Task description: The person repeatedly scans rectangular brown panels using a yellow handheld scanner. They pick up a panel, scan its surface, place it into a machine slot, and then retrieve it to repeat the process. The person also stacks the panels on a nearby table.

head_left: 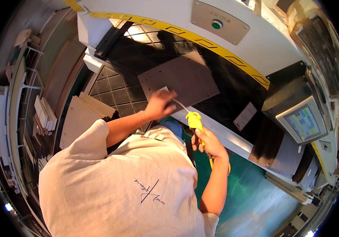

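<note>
My right hand (210, 143) is wrapped round a yellow air blow gun (193, 119). Its thin nozzle points up and left toward my left hand, and a yellow hose (229, 169) hangs below the grip. My left hand (160, 105) is over the near left edge of a flat grey-brown panel (185, 77), its fingers spread and slightly blurred. A small white piece (164, 89) shows just beyond those fingers; whether they touch it I cannot tell. The panel has small holes along its edges and lies on a dark gridded machine bed (116, 85).
A white machine beam with a yellow stripe (169, 28) and a green button (217, 24) spans the far side. At right stands a touchscreen (303, 122). A white label sheet (245, 116) lies nearby. Stacked boards (83, 120) stand at left, beside shelving (23, 85).
</note>
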`<action>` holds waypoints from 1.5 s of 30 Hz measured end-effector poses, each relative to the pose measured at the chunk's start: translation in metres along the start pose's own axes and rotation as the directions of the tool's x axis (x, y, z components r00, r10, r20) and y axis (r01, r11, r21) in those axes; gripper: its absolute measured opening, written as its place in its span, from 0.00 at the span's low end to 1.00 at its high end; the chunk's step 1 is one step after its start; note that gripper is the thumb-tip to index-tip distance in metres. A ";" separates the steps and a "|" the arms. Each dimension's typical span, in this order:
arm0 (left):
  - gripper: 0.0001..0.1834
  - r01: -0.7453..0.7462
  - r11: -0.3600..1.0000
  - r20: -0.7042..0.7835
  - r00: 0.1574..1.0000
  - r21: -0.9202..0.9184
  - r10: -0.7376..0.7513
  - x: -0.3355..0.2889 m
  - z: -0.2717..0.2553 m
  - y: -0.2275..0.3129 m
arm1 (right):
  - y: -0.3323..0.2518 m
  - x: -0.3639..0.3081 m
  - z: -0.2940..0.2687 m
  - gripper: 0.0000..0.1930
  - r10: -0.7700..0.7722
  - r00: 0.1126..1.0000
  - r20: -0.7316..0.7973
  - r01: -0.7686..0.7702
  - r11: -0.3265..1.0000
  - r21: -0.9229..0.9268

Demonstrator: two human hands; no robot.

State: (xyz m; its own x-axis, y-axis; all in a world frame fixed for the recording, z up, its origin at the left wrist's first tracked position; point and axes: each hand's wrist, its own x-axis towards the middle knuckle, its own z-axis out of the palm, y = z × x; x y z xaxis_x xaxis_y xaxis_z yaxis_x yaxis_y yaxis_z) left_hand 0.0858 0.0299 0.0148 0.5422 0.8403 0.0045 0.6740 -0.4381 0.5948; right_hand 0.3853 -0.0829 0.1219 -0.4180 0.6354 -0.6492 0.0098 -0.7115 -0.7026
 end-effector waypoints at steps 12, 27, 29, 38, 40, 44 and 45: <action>0.26 0.371 0.919 -0.568 0.789 0.136 -0.235 0.020 -0.009 -0.093 | -0.063 0.081 0.005 0.20 -0.142 0.974 -0.177 0.118 0.983 -0.141; 0.29 0.357 0.931 -0.598 0.763 0.073 -0.246 0.021 -0.008 -0.086 | -0.053 0.093 0.001 0.20 -0.250 0.786 -0.566 0.280 0.959 -0.035; 0.30 0.355 0.933 -0.599 0.760 0.056 -0.253 0.018 -0.011 -0.094 | -0.054 0.087 0.008 0.21 -0.225 0.851 -0.474 0.206 0.974 -0.092; 0.27 0.355 0.935 -0.571 0.764 -0.019 -0.302 0.021 -0.014 -0.100 | -0.056 0.079 0.006 0.19 -0.180 0.822 -0.540 0.252 0.966 0.061; 0.28 0.348 0.937 -0.605 0.743 -0.016 -0.286 0.021 -0.011 -0.099 | -0.055 0.072 0.007 0.18 -0.207 0.796 -0.568 0.263 0.965 0.017; 0.29 0.347 0.938 -0.606 0.751 0.023 -0.263 0.017 -0.010 -0.104 | -0.028 0.044 0.033 0.17 -0.032 0.999 -0.035 0.023 0.971 -0.238; 0.27 0.342 0.940 -0.600 0.756 0.020 -0.262 0.017 -0.010 -0.103 | -0.019 0.038 0.038 0.17 -0.038 0.997 -0.069 0.021 0.974 -0.225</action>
State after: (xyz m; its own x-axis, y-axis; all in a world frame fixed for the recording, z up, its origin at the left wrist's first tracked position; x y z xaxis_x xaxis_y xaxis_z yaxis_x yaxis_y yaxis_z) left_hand 0.0203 0.0931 -0.0382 -0.0680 0.9416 0.3297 0.8286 -0.1307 0.5443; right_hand 0.3350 -0.0569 0.1219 -0.3539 0.6813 -0.6408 0.2053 -0.6118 -0.7639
